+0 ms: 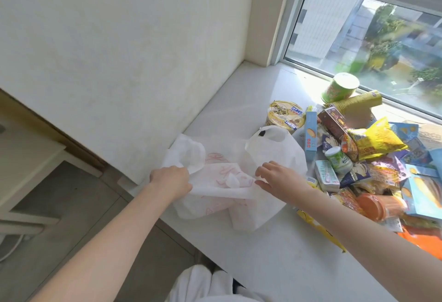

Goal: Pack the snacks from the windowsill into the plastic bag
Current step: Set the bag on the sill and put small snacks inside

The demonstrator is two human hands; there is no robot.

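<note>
Head view, looking down along both forearms.

- Plastic bag (227, 206): white, thin, faint red print. Lies crumpled at centre frame on the pale windowsill (239, 101), near its front edge. One handle loop stands up at the bag's upper right.
- Left hand (171, 181): centre-left of frame, at the bag's left rim. Fingers curled tight round a bunch of the film.
- Right hand (277, 181): just right of centre, on the bag's right side. Fingers partly spread, thumb held apart below them, tips against the film. Cannot tell whether they pinch it.
- Snacks: loose heap filling the right of the frame, on the sill beside the bag.
  - Noodle cup (285, 115), yellow lid, upright, just above the bag's handle.
  - Slim blue box (311, 135) standing on end, close to the bag's right edge.
  - Brown box (333, 121) tilted against the heap.
  - Yellow packet (375, 139) on top, mid-right.
  - Small white-and-green bottle (337, 158) and a pale green carton (326, 175), nearest the right hand.
  - Orange-lidded tub (374, 203) on its side, lower right.
  - Green tube (339, 87) upright by the window glass (358, 38); a yellow tube (356, 102) lying just beside it.
</note>
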